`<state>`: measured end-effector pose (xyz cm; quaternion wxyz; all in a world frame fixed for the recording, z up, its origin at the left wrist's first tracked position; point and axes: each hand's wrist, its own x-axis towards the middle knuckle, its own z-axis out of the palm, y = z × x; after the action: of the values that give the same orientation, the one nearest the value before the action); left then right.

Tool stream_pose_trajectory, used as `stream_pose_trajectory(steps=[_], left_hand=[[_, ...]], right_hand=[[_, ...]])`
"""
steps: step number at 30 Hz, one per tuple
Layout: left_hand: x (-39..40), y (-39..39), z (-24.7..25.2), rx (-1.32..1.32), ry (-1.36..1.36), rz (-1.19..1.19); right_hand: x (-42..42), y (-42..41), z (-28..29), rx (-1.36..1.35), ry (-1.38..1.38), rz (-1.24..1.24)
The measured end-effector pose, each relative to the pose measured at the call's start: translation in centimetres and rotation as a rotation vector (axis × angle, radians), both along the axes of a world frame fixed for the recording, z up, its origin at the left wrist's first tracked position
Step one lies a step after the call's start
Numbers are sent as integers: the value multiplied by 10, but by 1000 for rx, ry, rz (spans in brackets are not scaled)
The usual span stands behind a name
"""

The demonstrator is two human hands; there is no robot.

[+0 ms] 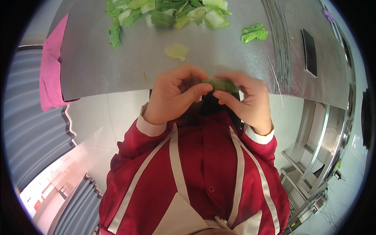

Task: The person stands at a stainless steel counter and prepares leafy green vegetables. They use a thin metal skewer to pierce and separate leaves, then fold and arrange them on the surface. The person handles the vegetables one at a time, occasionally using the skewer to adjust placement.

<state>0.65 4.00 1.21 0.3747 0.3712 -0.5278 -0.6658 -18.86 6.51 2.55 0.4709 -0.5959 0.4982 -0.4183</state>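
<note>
Just beyond the front edge of a metal table [117, 70], both hands come together on one piece of green leaf [220, 85], which looks folded or rolled. My left hand [176, 91] pinches its left end between thumb and fingers. At the other end, my right hand [246, 97] grips it the same way; its fingers are blurred. Part of the leaf is hidden behind the fingers. On the tabletop ahead lies a single pale leaf piece [177, 51]. Farther back spreads a heap of torn green and whitish leaves [176, 14].
To the right sit a small green leaf clump [254, 33], a bundle of thin metal skewers or wires [280, 50] and a dark flat phone-like object [310, 53]. One thin rod [273, 69] juts past the front edge. A pink cloth [51, 67] drapes over the left edge.
</note>
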Motion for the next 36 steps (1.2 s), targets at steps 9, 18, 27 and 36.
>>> stream_pose_trajectory(steps=[9, 18, 27, 36], left_hand=[[-1, -8, -4, -189, -83, 305], [5, -27, -9, -218, -97, 420], [12, -35, -10, -168, -76, 467], [14, -39, -11, -177, 23, 514]], right_hand=[[-66, -10, -6, -329, 781, -456], [-69, -23, -28, -353, 920, -563], [-56, -9, -5, -241, 543, -602], [-16, 36, 5, 183, -200, -129]])
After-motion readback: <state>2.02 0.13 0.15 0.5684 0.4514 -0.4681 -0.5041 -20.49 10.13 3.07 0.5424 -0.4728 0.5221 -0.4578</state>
